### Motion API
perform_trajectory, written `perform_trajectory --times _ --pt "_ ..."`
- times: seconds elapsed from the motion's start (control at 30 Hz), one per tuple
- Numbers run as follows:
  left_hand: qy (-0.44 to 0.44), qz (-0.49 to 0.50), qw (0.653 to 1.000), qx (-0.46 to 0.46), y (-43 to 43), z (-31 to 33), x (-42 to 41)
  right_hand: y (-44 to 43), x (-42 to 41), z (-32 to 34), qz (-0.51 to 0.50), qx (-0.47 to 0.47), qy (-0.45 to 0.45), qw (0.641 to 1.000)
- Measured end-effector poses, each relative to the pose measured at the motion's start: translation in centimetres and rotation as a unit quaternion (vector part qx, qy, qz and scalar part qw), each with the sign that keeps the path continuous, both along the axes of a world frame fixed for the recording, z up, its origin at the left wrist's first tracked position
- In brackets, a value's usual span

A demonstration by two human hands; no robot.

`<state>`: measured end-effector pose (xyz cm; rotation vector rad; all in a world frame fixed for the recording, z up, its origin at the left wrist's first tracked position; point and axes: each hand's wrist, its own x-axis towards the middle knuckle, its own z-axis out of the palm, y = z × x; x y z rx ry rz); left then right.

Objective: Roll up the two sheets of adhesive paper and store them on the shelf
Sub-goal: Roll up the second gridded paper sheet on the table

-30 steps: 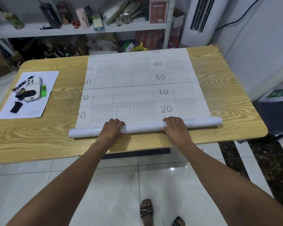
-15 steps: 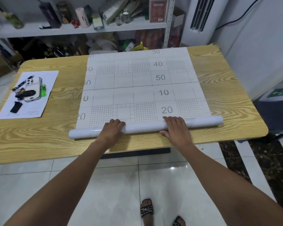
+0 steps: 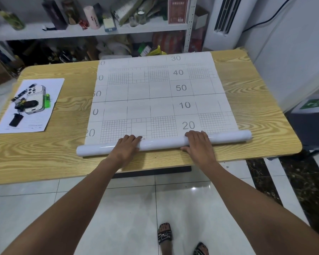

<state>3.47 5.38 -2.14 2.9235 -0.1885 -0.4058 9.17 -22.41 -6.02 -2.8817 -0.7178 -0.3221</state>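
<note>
Rolling: left grip (image 3: 126, 146) and right grip (image 3: 199, 144) curl over the roll (image 3: 162, 143); push far evenly, keeping sheet (image 3: 160, 92) edges square.

We stand on a floor (image 3: 127, 208) of glossy white tiles, where a bright glare spot (image 3: 193, 188) shines; to the right, strips of dark marble (image 3: 302, 181) run through it. The bench (image 3: 44, 159) is pale wood-grain with rounded corners. Behind it a white metal shelf (image 3: 99, 32) is crowded with boxes and bottles, its lower level in shadow. A white standing air conditioner (image 3: 226, 21) fills the corner beside it, and a black cable (image 3: 271, 17) crosses the plain white wall (image 3: 293, 61).
</note>
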Motion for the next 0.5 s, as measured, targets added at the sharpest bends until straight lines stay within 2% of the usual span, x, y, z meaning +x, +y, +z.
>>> perform_trajectory --times 0.33,0.5 --pt "-0.042 -0.004 0.999 -0.019 0.07 -0.66 -0.35 0.21 -0.02 0.11 -0.022 0.008 0.019 1.0" --pt "-0.062 0.011 0.998 -0.006 -0.31 -0.04 -0.5 0.51 0.15 0.31 -0.027 -0.041 0.005 0.999"
